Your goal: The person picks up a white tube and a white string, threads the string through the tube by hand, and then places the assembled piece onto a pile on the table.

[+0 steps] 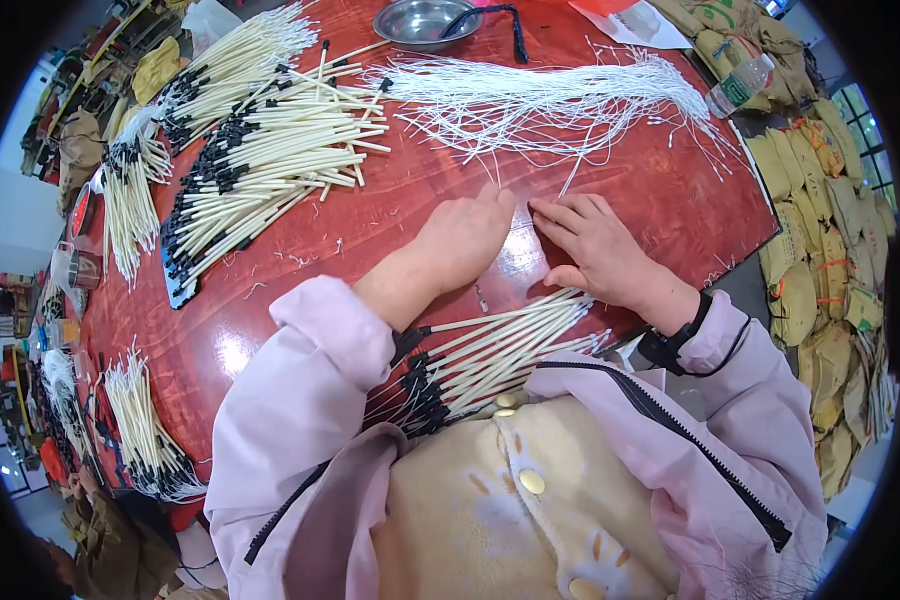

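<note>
Two hands: the left hand [467, 237] and right hand [595, 245] rest side by side near the table's near edge, fingertips almost meeting over a thin white string [576, 176].
Left hand: loosely curled, knuckles up; whether it pinches anything cannot be told.
Right hand: fingers flat and spread, pressing the red table [410, 190], apparently to pin the string.
String bundle [550, 105]: fanned across the far right of the table, just beyond the fingertips, within easy reach.
Near bundle [490, 350]: white sticks with black ends, lying at the near edge under the wrists.
Stick piles [270, 150]: laid in rows toward the far left edge.
Metal bowl [425, 20]: at the far edge.
</note>
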A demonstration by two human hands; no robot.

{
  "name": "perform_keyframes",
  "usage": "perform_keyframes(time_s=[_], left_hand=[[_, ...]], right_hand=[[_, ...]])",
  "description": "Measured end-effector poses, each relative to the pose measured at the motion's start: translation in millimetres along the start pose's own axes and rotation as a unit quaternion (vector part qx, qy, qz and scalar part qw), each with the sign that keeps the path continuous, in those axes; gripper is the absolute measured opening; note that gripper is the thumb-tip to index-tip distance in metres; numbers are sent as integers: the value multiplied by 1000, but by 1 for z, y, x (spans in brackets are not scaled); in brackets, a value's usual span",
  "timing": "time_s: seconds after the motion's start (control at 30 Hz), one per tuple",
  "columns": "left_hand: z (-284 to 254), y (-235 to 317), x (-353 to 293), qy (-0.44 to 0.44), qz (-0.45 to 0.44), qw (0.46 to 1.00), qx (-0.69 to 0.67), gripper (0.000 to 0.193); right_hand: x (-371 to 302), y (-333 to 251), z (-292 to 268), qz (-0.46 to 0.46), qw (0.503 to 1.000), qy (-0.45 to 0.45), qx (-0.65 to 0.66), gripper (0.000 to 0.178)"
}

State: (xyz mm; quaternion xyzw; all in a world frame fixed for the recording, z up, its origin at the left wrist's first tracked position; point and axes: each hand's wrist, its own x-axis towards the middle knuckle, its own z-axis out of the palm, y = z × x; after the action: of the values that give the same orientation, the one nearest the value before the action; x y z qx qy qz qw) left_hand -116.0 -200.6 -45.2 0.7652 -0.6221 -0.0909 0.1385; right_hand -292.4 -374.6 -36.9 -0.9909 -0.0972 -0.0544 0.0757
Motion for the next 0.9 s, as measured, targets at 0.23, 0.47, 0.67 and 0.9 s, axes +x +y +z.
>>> perform_keyframes(time_s=[0.23,0.47,0.67,0.9], left_hand=[[-6,-11,-36,67,-36,994,-83,23],[-8,-36,4,70,64,995,-11,22],[2,-31,-1,39,62,997,31,19],[-5,-31,-44,43,-6,998,-38,24]], right_hand=[[8,1,2,21,1000,-3,-12,88],[9,4,4,26,1000,0,13,85],[6,2,4,31,999,-2,15,81],[8,-1,3,60,998,0,9,80]])
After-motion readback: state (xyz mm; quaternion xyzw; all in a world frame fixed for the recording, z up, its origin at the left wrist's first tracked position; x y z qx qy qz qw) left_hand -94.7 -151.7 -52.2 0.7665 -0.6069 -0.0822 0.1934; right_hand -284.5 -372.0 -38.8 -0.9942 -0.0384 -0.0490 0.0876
